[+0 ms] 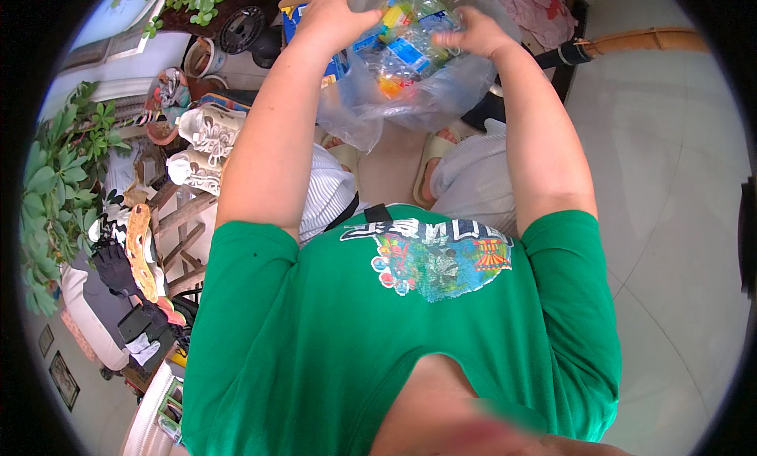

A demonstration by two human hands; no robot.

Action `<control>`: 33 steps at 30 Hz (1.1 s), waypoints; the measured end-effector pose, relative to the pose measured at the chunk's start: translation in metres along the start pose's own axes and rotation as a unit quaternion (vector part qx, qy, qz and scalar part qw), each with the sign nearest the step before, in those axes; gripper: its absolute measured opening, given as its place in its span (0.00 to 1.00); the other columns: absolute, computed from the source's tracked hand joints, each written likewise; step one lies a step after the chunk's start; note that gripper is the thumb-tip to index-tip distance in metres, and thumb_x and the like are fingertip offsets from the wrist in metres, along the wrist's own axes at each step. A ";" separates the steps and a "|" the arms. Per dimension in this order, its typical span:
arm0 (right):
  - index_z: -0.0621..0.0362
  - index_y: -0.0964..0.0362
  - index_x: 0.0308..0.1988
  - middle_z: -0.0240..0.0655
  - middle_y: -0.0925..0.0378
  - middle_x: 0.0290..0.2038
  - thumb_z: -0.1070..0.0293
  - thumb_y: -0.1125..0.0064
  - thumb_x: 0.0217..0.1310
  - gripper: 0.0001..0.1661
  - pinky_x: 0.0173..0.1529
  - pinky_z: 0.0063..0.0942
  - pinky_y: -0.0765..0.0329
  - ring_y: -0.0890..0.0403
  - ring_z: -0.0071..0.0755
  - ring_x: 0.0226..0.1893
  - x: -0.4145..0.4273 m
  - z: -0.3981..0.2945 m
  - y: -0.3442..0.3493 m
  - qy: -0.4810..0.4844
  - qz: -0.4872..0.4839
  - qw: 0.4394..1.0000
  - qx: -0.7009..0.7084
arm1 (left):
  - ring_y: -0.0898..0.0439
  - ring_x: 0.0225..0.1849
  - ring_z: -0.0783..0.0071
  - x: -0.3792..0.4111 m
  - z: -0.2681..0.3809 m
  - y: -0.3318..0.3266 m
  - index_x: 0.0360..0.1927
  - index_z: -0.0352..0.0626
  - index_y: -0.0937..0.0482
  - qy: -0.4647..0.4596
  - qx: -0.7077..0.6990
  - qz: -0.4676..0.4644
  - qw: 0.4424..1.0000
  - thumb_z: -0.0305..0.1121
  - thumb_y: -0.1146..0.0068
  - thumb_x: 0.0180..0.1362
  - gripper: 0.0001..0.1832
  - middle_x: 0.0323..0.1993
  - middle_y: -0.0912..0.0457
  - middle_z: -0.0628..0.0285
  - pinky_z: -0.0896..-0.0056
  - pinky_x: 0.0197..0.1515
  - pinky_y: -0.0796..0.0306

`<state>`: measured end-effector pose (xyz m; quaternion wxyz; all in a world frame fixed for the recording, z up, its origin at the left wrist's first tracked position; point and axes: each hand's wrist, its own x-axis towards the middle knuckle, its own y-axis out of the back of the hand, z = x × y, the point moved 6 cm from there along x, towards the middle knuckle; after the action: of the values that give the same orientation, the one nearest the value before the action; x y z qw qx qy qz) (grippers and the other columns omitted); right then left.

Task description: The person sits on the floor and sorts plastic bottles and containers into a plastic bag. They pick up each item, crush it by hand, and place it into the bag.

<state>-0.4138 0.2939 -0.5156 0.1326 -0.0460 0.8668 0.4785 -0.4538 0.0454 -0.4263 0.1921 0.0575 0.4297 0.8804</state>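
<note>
A clear plastic bag [408, 110] full of plastic bottles [411, 51] is before me at the top of the view. My left hand [334, 18] is at the bag's left rim, thumb spread towards the bottles, near a yellow tie or handle at the top edge. My right hand [479, 33] is over the bag's right side, its blurred fingers pointing at the bottles. Whether either hand grips the film cannot be told. Some bottles bear blue or yellow labels, and something orange shows low in the bag.
On the left, pale sneakers [213, 128] stand on a wooden rack [183, 219], with flower pots [204, 57] and leafy plants [59, 178] around. A bamboo pole [644, 41] lies at the upper right, near a pinkish plastic bag [541, 12]. My slippered feet are below the bag on the tiled floor [662, 178].
</note>
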 end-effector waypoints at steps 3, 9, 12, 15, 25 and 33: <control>0.50 0.28 0.59 0.40 0.26 0.59 0.51 0.25 0.44 0.42 0.67 0.60 0.41 0.27 0.51 0.61 -0.031 -0.031 -0.015 -0.057 -0.207 0.950 -0.226 | 0.22 0.56 0.51 0.009 -0.059 -0.016 0.62 0.33 0.32 0.067 0.151 -0.011 0.986 0.53 0.27 0.42 0.48 0.55 0.23 0.42 0.60 0.57 0.27; 0.51 0.23 0.53 0.40 0.22 0.55 0.66 0.33 0.49 0.28 0.64 0.61 0.38 0.25 0.49 0.59 -0.036 0.004 -0.023 -0.106 -0.305 0.867 -0.379 | 0.17 0.41 0.57 -0.001 -0.081 -0.056 0.47 0.31 0.22 0.179 0.187 -0.188 0.947 0.41 0.38 0.50 0.25 0.42 0.17 0.46 0.61 0.44 0.24; 0.58 0.19 0.40 0.42 0.17 0.43 0.67 0.33 0.45 0.17 0.52 0.38 0.24 0.17 0.46 0.44 -0.040 0.013 -0.007 -0.064 -0.285 0.910 -0.294 | 0.20 0.20 0.63 0.000 -0.080 -0.048 0.32 0.33 0.18 0.190 0.182 -0.222 0.939 0.25 0.52 0.49 0.11 0.20 0.18 0.53 0.65 0.27 0.25; 0.61 0.21 0.42 0.40 0.16 0.39 0.67 0.35 0.51 0.16 0.48 0.30 0.24 0.18 0.37 0.40 -0.073 -0.001 0.051 -0.020 -0.190 0.971 -0.146 | 0.20 0.20 0.67 0.012 -0.060 -0.030 0.50 0.38 0.21 0.108 0.168 -0.162 0.966 0.29 0.51 0.52 0.21 0.25 0.18 0.55 0.66 0.26 0.26; 0.61 0.22 0.43 0.34 0.18 0.35 0.67 0.45 0.60 0.14 0.37 0.26 0.21 0.17 0.26 0.36 -0.263 0.191 0.031 -0.311 -0.120 0.930 0.157 | 0.18 0.33 0.74 -0.001 -0.035 -0.009 0.61 0.41 0.27 0.021 0.100 -0.109 0.989 0.50 0.40 0.56 0.33 0.36 0.16 0.58 0.71 0.42 0.26; 0.59 0.27 0.51 0.53 0.23 0.49 0.67 0.55 0.64 0.19 0.52 0.48 0.23 0.20 0.55 0.49 -0.300 0.271 -0.137 -0.291 -0.065 0.942 -0.157 | 0.22 0.36 0.76 -0.015 -0.009 -0.020 0.60 0.39 0.26 0.000 0.021 -0.138 0.990 0.45 0.38 0.59 0.29 0.34 0.19 0.63 0.72 0.43 0.29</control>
<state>-0.0473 0.4345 -0.6833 0.4007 0.0189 0.6994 0.5915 -0.4362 0.0444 -0.4464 0.3103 0.0020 0.4519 0.8363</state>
